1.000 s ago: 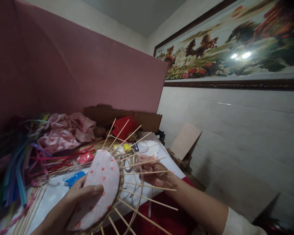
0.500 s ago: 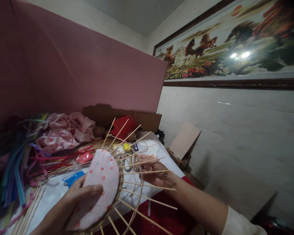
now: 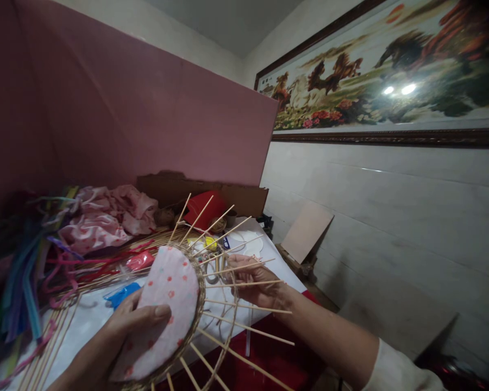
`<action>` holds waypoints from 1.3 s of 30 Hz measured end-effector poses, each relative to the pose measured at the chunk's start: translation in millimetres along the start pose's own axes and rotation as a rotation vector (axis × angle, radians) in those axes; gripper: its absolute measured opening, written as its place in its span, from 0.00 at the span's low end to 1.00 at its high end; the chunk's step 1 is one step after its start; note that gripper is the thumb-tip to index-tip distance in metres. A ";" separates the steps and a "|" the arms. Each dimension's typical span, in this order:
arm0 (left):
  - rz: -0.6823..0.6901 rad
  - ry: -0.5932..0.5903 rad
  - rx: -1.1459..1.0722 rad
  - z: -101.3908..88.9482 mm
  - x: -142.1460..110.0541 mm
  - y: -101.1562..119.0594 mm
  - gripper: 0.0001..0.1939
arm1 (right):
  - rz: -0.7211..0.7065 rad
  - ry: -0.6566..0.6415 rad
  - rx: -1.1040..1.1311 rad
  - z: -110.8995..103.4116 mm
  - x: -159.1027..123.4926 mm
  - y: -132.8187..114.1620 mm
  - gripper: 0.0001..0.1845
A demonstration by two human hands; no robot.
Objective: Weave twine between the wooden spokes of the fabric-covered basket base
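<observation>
Above a cluttered white counter [image 3: 85,313], a left hand [image 3: 136,323] gripped a spotted half-round fabric piece [image 3: 173,293] edged with woven cord, thin sticks [image 3: 250,327] fanned outward, a right hand [image 3: 255,279] pinched cord [image 3: 235,304] among them.

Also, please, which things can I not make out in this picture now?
All in the head view:
- Left hand: most fingers are hidden behind the dotted padded piece.
- Woven rim: its lower end is cut off by the bottom edge.
- Right hand: fingertips too small and dim to tell their exact grip.
- Yellow item: too small and blurred to identify.
</observation>
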State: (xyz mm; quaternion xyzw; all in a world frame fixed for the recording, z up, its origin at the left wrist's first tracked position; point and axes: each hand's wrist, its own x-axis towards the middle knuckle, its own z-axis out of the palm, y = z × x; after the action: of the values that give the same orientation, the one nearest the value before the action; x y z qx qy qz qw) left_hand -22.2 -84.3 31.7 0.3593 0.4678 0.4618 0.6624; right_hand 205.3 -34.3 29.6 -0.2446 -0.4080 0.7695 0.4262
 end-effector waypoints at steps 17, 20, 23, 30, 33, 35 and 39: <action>0.002 -0.017 -0.020 -3.3 0.8 -1.9 0.19 | 0.001 -0.003 0.016 -0.8 -0.3 0.0 0.11; 0.005 -0.036 -0.019 -4.6 2.6 -2.1 0.20 | 0.005 0.006 0.018 -0.2 -0.6 -0.5 0.10; 0.009 -0.068 -0.003 -5.1 3.0 -1.8 0.19 | 0.001 0.008 0.023 0.1 -0.9 -0.4 0.10; 0.024 -0.074 -0.020 -4.6 -0.3 -0.8 0.17 | -0.006 0.011 0.018 -1.1 -1.5 1.3 0.07; 0.027 -0.091 -0.017 -3.0 -2.2 0.9 0.15 | 0.007 0.003 0.009 -3.2 -1.9 0.9 0.06; 0.026 -0.083 -0.029 -1.1 -4.1 2.6 0.14 | 0.019 0.007 -0.001 -4.2 -2.4 0.4 0.06; 0.031 -0.065 -0.034 1.6 -7.0 5.7 0.13 | 0.013 0.033 -0.053 -2.5 -3.3 -0.4 0.06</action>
State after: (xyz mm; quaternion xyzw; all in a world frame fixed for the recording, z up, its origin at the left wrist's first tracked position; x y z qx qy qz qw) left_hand -23.2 -89.2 39.4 0.3698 0.4327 0.4679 0.6761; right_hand 209.0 -36.0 28.6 -0.2709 -0.4195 0.7572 0.4211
